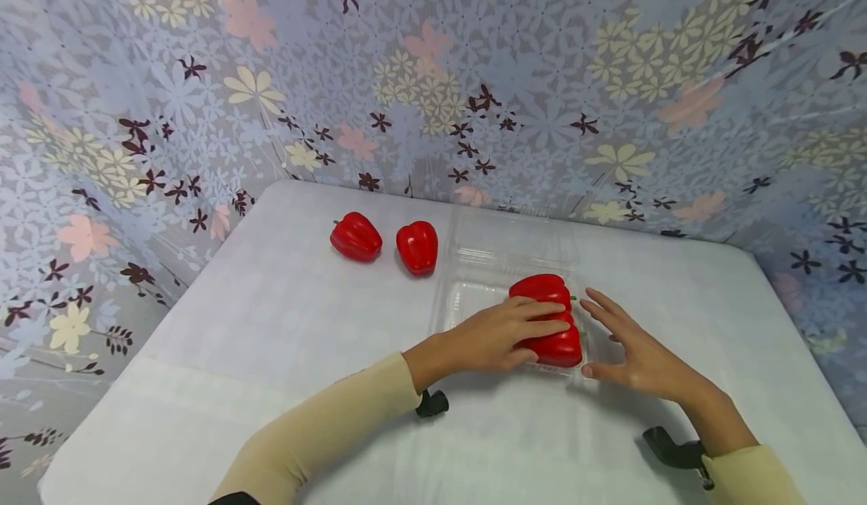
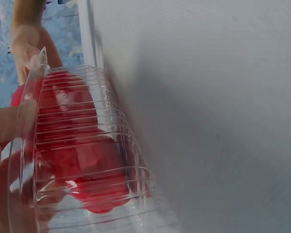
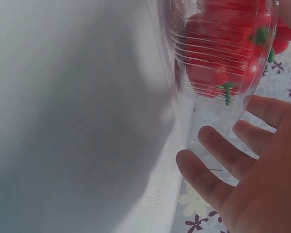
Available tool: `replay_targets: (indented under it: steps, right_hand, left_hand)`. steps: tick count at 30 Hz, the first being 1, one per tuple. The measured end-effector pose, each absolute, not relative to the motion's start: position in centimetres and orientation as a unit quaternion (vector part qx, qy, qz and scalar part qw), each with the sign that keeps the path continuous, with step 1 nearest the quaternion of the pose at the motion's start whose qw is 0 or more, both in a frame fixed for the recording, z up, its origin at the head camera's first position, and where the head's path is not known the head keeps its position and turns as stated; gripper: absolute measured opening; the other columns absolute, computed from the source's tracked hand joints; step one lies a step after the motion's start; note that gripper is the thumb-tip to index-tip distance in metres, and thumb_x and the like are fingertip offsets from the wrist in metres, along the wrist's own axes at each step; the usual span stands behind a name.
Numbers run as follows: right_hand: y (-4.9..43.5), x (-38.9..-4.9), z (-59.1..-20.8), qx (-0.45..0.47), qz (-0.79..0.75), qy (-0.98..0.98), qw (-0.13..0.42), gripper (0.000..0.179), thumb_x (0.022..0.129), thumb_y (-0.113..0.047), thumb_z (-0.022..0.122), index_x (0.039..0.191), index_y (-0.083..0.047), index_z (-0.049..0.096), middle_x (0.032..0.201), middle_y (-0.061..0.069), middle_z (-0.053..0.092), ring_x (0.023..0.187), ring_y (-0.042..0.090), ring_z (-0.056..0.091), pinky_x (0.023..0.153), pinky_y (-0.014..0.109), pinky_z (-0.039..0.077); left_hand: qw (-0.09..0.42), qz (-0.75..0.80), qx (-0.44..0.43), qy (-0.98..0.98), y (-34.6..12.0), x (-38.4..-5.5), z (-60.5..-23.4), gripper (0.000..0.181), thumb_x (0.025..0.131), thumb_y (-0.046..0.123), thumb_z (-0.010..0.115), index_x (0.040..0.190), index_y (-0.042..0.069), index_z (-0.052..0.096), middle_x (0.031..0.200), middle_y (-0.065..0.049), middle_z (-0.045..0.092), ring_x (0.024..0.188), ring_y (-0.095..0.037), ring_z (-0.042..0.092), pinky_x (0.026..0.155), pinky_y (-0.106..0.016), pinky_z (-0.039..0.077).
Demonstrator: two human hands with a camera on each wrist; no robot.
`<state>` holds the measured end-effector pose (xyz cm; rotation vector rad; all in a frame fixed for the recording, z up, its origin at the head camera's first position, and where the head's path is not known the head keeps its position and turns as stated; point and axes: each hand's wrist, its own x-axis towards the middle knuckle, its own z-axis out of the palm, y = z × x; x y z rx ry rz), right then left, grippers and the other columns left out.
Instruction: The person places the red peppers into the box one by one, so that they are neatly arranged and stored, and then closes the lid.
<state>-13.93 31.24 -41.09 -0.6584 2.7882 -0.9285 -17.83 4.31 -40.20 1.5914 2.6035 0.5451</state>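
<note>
An open clear plastic clamshell container (image 1: 474,298) stands on the table with glossy red bell peppers (image 1: 542,288) bunched at its right end. My left hand (image 1: 504,332) rests over the peppers, its fingers lying across the nearer one. In the left wrist view its thumb (image 2: 5,124) is at the container's rim. My right hand (image 1: 633,351) is beside the container's right end, fingers spread and slightly bent, holding nothing. Its index fingertip is right at the rim in the right wrist view, where green stems (image 3: 227,92) show through the ribbed wall.
Two more red peppers lie on the white-covered table, one at the far left (image 1: 356,237) and one (image 1: 417,247) nearer the container. The container's clear lid (image 1: 511,234) lies folded back toward the flower-patterned wall (image 1: 420,98). Dark wrist mounts (image 1: 667,448) hang below both forearms.
</note>
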Motion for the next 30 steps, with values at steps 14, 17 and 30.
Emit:
replay_targets:
  steps: [14, 17, 30]
  right_hand:
    - [31.1, -14.3, -41.3, -0.213, -0.301, 0.927, 0.065, 0.099, 0.078, -0.031, 0.082, 0.156, -0.005, 0.026, 0.162, 0.025, 0.018, 0.142, 0.051, 0.026, 0.095, 0.076, 0.042]
    - [31.2, -14.3, -41.3, -0.215, -0.301, 0.927, 0.063, 0.099, 0.078, -0.030, 0.082, 0.156, -0.004, 0.026, 0.162, 0.026, 0.018, 0.142, 0.051, 0.026, 0.095, 0.076, 0.042]
    - [31.0, -13.9, -41.4, -0.215, -0.306, 0.925, 0.065, 0.098, 0.079, -0.029, 0.081, 0.156, -0.005, 0.024, 0.162, 0.026, 0.017, 0.142, 0.053, 0.025, 0.094, 0.077, 0.041]
  left_hand:
    - [0.053, 0.139, 0.509, 0.848, 5.0, -18.1, -40.3, 0.058, 0.095, 0.025, 0.065, 0.150, 0.027, 0.045, 0.159, 0.006, 0.039, 0.146, -0.017, 0.037, 0.113, -0.025, 0.043]
    - [0.052, 0.133, 0.508, 0.849, 5.0, -18.2, -40.5, 0.057, 0.096, 0.025, 0.064, 0.150, 0.028, 0.045, 0.160, 0.007, 0.038, 0.146, -0.017, 0.037, 0.113, -0.026, 0.043]
    - [0.042, 0.143, 0.502, 0.852, 3.8, -17.4, -40.2, 0.062, 0.094, 0.022, 0.067, 0.151, 0.026, 0.042, 0.161, 0.004, 0.036, 0.149, -0.012, 0.034, 0.109, -0.026, 0.047]
